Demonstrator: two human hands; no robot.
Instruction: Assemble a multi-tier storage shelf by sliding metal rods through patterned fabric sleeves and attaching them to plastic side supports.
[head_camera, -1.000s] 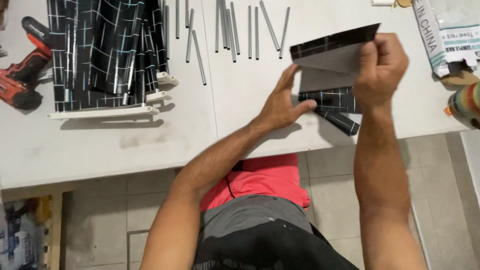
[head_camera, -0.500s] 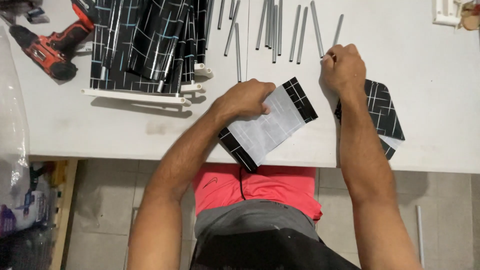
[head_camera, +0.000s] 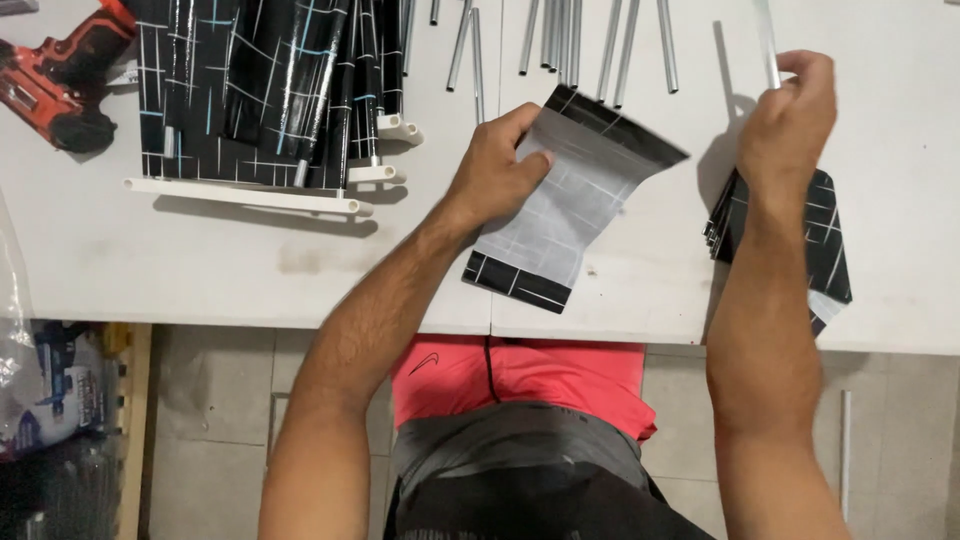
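The left hand (head_camera: 497, 170) presses down on a sheet of patterned film (head_camera: 572, 200) that lies pale side up on the white table (head_camera: 250, 270), its black borders showing at both ends; the fingers are spread flat on the sheet's upper left corner, thumb tucked over the edge, so they pin it rather than close round it. To the right of that sheet the right hand (head_camera: 790, 115) is raised, fingertips pinched together on a thin metal rod (head_camera: 768, 45) lifted clear of the tabletop. Under the right wrist, just right of the sheet, sits a small stack of further black sheets (head_camera: 825, 235) with pale grid lines, fanned slightly at the edges. Beyond the sheet's far end a row of loose metal rods (head_camera: 570, 40) lies side by side. Well to the left of the sheet there is a pile of finished-looking rolls (head_camera: 260, 90), black film wrapped on white tubes with white end caps poking out. Farther left again lies a red and black cordless drill (head_camera: 55, 85). As far as this shows, several pieces look made up already, one sheet is laid out with a rod in hand for it but not yet on it, and the stack and the spare rods suggest a good number remain.
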